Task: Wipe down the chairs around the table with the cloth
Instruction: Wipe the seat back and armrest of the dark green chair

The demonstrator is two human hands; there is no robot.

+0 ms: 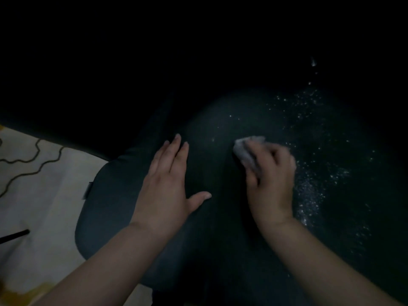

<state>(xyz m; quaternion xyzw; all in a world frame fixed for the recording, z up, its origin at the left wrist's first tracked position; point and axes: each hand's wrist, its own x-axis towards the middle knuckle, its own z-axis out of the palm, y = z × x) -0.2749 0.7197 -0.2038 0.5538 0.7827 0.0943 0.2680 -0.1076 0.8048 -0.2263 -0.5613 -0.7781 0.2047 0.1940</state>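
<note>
A dark grey-green padded chair seat (212,217) fills the middle of the dim view. My left hand (167,184) lies flat on it, fingers spread, holding nothing. My right hand (273,175) presses a small pale cloth (245,149) onto the seat; the cloth sticks out past the fingertips and the hand is blurred. White specks (309,191) are scattered over the seat to the right of that hand.
At the left lies a pale floor or fabric surface with wavy dark lines (33,164) and a thin black rod (15,236) on it. The upper half of the view is too dark to read.
</note>
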